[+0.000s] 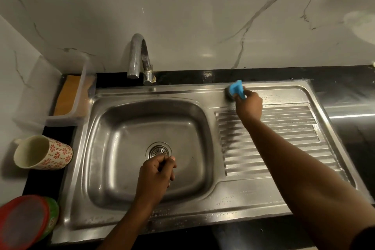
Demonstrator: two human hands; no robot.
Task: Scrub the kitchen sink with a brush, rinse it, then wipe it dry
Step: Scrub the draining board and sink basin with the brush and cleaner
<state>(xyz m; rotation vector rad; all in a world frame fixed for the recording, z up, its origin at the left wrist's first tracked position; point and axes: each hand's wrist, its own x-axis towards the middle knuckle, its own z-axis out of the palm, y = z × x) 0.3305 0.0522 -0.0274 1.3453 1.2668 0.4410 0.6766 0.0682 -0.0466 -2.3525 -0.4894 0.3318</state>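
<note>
Steel sink (125,128), blk counter (263,74), marble wall (192,16)

basin (121,128) left, drainboard (284,138) right of it, tap (138,57) behind basin, tray (60,122) back-left on counter (343,87), mug (40,152) on its side left of basin, lidded tubs (26,221) front-left, brush (235,89) on drainboard's back-left corner, left hand (156,176) over drain (158,149).
</note>
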